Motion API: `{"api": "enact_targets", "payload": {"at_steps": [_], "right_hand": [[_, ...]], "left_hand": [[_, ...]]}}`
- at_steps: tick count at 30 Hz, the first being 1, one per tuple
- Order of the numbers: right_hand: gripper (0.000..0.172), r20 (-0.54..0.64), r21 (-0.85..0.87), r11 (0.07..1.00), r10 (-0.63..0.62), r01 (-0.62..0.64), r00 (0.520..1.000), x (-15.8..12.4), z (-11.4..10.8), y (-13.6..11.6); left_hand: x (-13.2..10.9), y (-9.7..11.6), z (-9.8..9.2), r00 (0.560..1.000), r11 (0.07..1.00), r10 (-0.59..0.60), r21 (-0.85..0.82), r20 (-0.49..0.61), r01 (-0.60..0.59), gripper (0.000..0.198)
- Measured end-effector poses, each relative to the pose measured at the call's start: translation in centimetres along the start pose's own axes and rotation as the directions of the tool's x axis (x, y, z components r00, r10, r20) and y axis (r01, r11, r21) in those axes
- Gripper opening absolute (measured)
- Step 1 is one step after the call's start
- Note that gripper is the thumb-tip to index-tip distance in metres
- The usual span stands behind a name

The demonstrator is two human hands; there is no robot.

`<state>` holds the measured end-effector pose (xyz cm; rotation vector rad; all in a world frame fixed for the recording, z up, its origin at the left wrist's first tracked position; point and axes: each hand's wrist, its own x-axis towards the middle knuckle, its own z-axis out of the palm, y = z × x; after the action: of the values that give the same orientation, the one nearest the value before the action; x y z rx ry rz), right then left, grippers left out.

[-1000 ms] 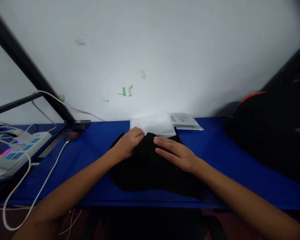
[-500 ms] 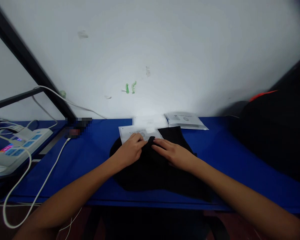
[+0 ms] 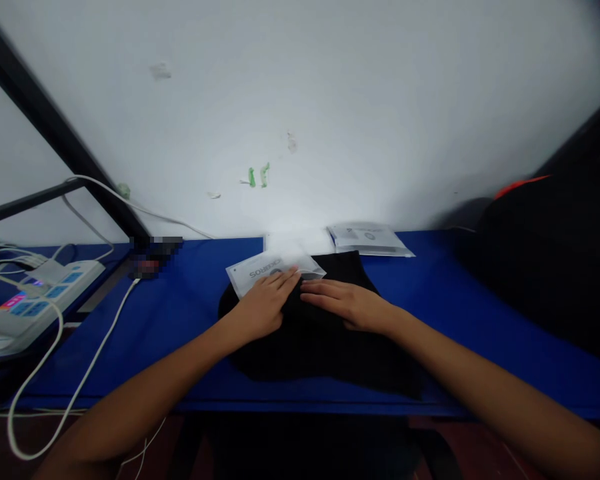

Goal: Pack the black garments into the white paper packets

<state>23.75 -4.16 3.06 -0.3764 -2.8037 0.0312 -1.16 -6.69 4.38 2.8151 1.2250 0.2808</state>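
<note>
A black folded cloth (image 3: 320, 347) lies in the middle of the blue table (image 3: 180, 320). A white printed packet (image 3: 260, 270) rests on the cloth's far left edge. My left hand (image 3: 263, 307) lies on the cloth with its fingers stretched out, and the fingertips touch the packet. My right hand (image 3: 353, 305) lies flat on the cloth beside it, fingers extended toward the left. Neither hand grips anything.
A second white packet (image 3: 367, 240) lies by the wall, behind the cloth. A white power strip (image 3: 35, 300) with cables sits at the left. A large black bag (image 3: 550, 267) fills the right side. A black metal frame (image 3: 55, 133) slants up at the left.
The white packet has come down flat and turned on the cloth's left edge. My left hand has uncurled and now lies on it. My right hand has shifted slightly.
</note>
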Motion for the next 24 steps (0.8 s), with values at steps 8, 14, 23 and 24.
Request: {"api": "enact_targets", "payload": {"at_steps": [8,14,23,24], "right_hand": [[0.041,-0.261,-0.380,0.894,0.144,-0.239,0.955,1.7,1.6,-2.2],[0.039,-0.153,-0.335,0.912,0.194,-0.236,0.969,2.6,1.9,-2.8],[0.050,-0.081,-0.209,0.923,0.313,-0.324,0.946,2.6,1.6,-2.6],[0.047,-0.090,-0.252,0.902,0.339,-0.351,0.936,2.8,1.6,-2.7]], "left_hand": [[-0.2,1.6,-0.3,0.996,0.994,0.047,-0.093,-0.073,-0.054,0.081],[-0.2,2.4,0.0,0.994,0.983,0.079,-0.159,-0.082,-0.091,0.087],[0.7,1.3,0.1,0.997,0.993,-0.081,-0.089,0.010,0.081,0.086],[0.8,1.3,0.1,0.997,0.991,-0.082,-0.101,0.004,0.082,0.085]]}}
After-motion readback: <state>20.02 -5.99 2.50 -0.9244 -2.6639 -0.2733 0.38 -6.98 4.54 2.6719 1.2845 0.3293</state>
